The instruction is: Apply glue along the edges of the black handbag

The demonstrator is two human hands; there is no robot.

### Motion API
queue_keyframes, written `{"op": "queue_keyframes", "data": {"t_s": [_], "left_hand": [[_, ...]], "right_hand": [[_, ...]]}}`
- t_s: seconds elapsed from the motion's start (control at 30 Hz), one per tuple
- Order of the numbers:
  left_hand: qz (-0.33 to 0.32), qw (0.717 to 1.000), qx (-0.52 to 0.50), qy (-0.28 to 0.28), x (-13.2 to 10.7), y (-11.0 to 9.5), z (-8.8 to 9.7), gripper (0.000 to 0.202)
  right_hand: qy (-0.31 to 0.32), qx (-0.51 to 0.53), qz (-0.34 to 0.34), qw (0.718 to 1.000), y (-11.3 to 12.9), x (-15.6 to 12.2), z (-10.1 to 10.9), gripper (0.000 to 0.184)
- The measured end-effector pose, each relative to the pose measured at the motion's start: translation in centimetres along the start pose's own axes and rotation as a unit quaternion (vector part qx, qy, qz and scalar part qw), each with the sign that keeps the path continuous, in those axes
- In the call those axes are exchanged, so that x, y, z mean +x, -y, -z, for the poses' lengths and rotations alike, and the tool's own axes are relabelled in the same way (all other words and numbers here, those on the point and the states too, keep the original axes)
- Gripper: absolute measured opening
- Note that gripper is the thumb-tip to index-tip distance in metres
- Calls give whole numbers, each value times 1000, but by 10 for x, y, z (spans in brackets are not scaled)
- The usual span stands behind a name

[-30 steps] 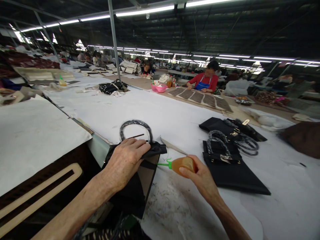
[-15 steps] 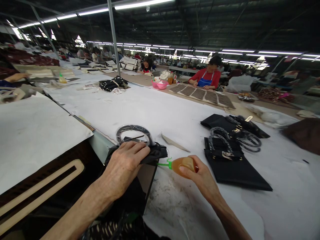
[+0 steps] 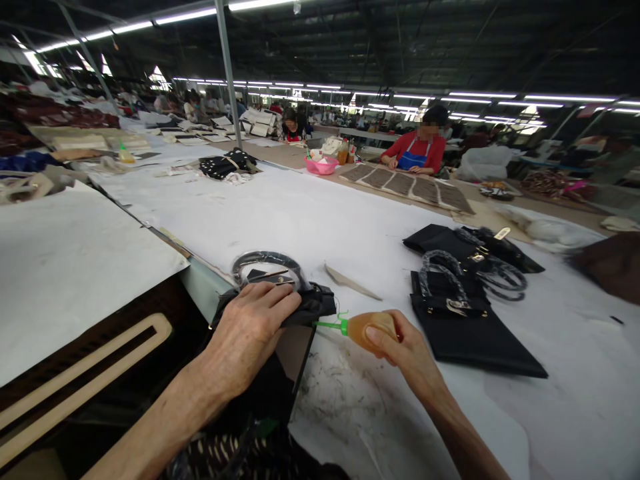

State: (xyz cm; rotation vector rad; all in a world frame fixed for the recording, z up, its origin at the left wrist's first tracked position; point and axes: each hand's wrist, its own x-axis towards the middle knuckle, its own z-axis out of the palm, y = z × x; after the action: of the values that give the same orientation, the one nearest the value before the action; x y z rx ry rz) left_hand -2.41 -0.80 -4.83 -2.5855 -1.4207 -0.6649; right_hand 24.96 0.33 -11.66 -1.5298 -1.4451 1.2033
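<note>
L hand (image 3: pixel 247 333) flat, fingers unclenched, pressing black bag (image 3: pixel 305 305); R hand (image 3: pixel 407 350) fingers grasping glue bottle (image 3: pixel 367 328).

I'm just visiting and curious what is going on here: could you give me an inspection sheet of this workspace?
Surface: long table covered in white paper, stained near the front edge.
Job's things: black bag piece with a round handle; orange squeeze bottle, green nozzle at the piece's edge.
Clutter: black handbags at right; a thin pale tool.
Hands: left hand presses flat on the bag piece; right hand grips the bottle.
Cables: nothing seen.
Surroundings: a person in red with a blue apron at a farther table; pink bowl.
</note>
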Motion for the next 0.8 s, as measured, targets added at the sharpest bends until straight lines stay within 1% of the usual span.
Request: {"op": "queue_keyframes", "data": {"t_s": [0.3,0.53,0.8], "left_hand": [[-8,1000,6,11,3,0,2,36],[2,1000,-3,29,4,-1,4,35],[9,998,-10,53,7,0,5,32]], "right_hand": [[15,3,-1,1000,6,-10,-3,26],[30,10,-4,999,2,-11,-5,28],[55,18,-22,998,4,-24,-6,29]]}}
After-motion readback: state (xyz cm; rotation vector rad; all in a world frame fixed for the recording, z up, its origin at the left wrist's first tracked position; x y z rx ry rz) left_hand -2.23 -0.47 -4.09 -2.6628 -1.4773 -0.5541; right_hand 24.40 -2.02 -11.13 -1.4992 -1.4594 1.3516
